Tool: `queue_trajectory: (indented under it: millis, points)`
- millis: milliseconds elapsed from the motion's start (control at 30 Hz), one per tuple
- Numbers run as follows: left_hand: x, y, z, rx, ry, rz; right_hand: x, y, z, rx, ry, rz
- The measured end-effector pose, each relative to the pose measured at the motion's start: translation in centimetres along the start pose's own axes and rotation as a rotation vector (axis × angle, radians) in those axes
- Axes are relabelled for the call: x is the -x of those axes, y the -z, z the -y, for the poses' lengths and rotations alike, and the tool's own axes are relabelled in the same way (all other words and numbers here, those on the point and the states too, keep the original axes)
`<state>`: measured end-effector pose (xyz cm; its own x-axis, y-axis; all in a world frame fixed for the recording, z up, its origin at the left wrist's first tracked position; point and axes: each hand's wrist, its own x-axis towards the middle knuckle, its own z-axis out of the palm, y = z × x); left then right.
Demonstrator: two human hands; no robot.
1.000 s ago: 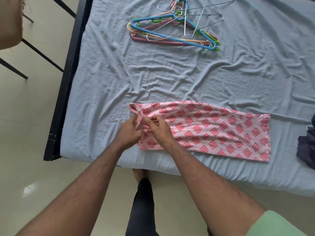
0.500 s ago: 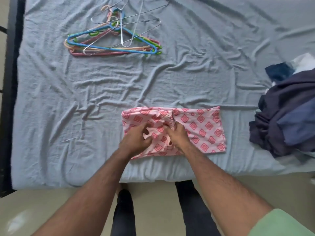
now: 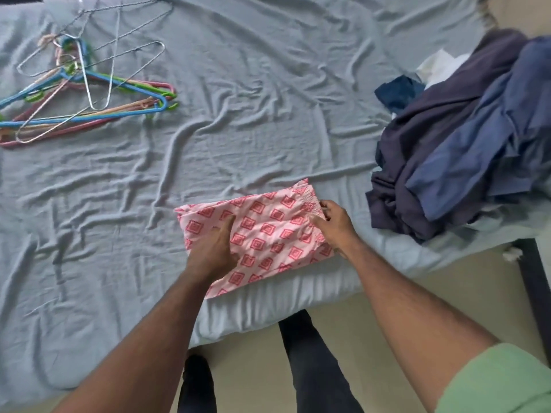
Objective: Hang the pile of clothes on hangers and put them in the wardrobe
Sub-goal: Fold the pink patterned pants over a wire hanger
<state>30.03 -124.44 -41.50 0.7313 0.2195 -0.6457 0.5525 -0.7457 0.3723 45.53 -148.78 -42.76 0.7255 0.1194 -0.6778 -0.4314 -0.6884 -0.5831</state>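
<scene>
The folded pink patterned garment (image 3: 262,234) lies at the near edge of the bed (image 3: 268,114). The left hand (image 3: 214,248) presses it with flat fingers; the right hand (image 3: 334,225) pinches its right edge. The hangers (image 3: 83,99) lie far left, the pile of clothes (image 3: 462,138) on the right.

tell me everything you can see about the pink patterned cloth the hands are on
The pink cloth with red diamond prints looks like thin, light fabric, folded into a compact, roughly rectangular bundle. It lies flat and slightly askew near the front edge of the wrinkled grey-blue bedsheet. A gathered, elastic-looking band runs along its right end. The left hand presses flat on its left part; the right hand grips the gathered end.
</scene>
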Motion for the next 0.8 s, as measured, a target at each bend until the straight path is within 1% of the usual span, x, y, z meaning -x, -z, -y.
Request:
queue_trajectory:
  millis: [100, 167, 267, 333, 433, 533, 633, 800]
  points:
    - [-0.7, -0.5, -1.1, -0.035, -0.008, 0.016, -0.6, 0.8, -0.4, 0.091, -0.026, -0.022]
    - [-1.0, -0.4, -1.2, -0.005, -0.033, 0.025, -0.6, 0.7, -0.3, 0.163, -0.013, -0.093]
    - [-1.7, 0.2, -1.0, 0.162, -0.050, -0.023, -0.4, 0.1, 0.2, 0.319, 0.066, -0.270]
    - [-2.0, 0.9, -0.8, 0.275, -0.036, -0.076, 0.1, -0.6, 1.2, 0.365, 0.132, -0.299]
    - [-2.4, 2.8, -0.5, 0.292, -0.064, -0.161, 0.8, -2.6, 3.3, 0.372, 0.244, -0.281]
    - [-2.3, 5.3, -0.2, 0.292, -0.067, -0.235, 1.2, -5.4, 5.5, 0.336, 0.306, -0.247]
    - [-1.9, 7.9, 1.3, 0.333, -0.023, -0.282, 1.6, -8.7, 8.4, 0.349, 0.359, -0.179]
    - [-0.4, 13.3, 5.7, 0.420, 0.045, -0.372, 2.2, -14.9, 14.5, 0.424, 0.522, -0.062]
